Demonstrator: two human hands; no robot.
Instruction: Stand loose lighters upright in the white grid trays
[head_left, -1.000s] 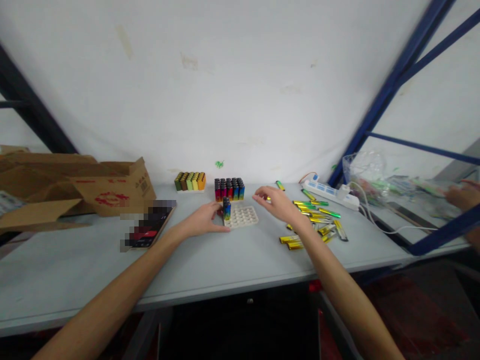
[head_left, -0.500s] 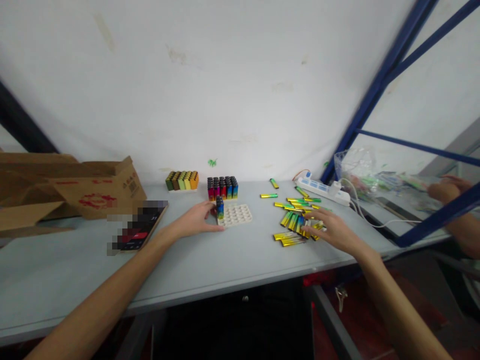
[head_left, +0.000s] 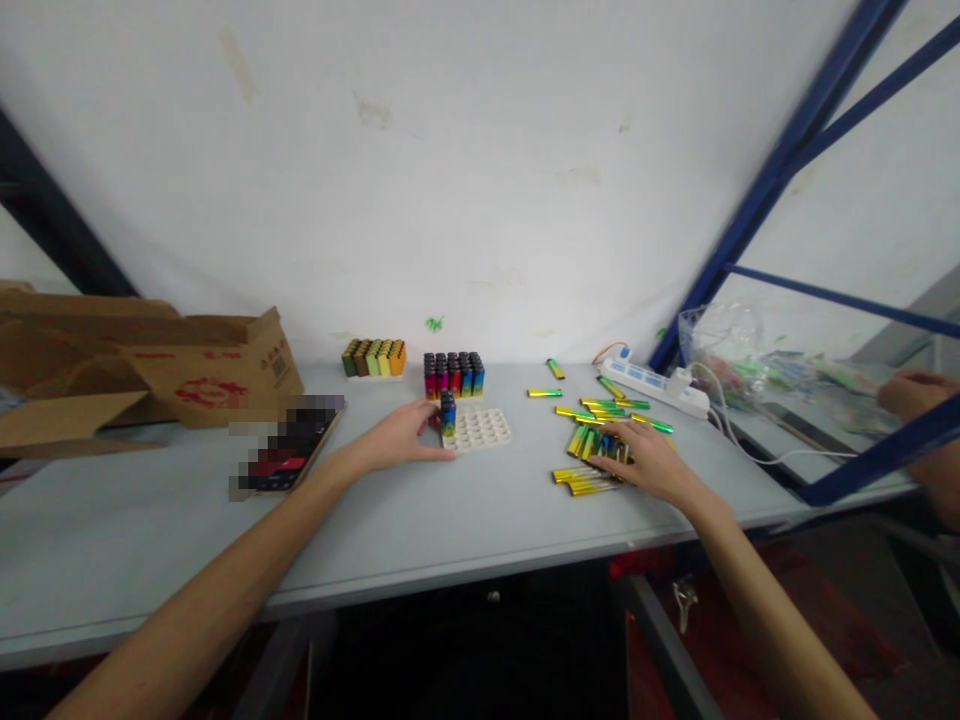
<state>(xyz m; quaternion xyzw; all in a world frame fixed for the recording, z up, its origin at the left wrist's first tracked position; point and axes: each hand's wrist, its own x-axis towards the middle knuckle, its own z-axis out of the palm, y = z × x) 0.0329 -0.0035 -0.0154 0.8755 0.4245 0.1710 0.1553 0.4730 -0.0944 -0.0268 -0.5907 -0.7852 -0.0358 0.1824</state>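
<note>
At the table's middle lies a white tray (head_left: 487,428) with rows of round holes. Several dark blue and yellow lighters (head_left: 448,415) with black tops stand upright at its left end. My left hand (head_left: 409,438) is around that end, thumb along the front edge and fingers behind the lighters, gripping the tray. My right hand (head_left: 637,458) rests on a pile of loose yellow-green lighters (head_left: 581,440), fingers spread over them and thumb apart. Its fingertips are partly hidden among the lighters, and I see none lifted.
Behind the tray stands a block of red and blue lighters (head_left: 454,378). Left of it is a yellow-green block (head_left: 375,360). A cardboard box (head_left: 217,385) and a partly blurred phone-like device (head_left: 292,455) lie left. A power strip (head_left: 652,385) and blue frame (head_left: 720,240) stand right; another person's hand (head_left: 919,395) shows beyond.
My right hand has moved a little left and down onto the loose lighters. My left hand stays at the tray's left end. The whole view has shifted slightly.
</note>
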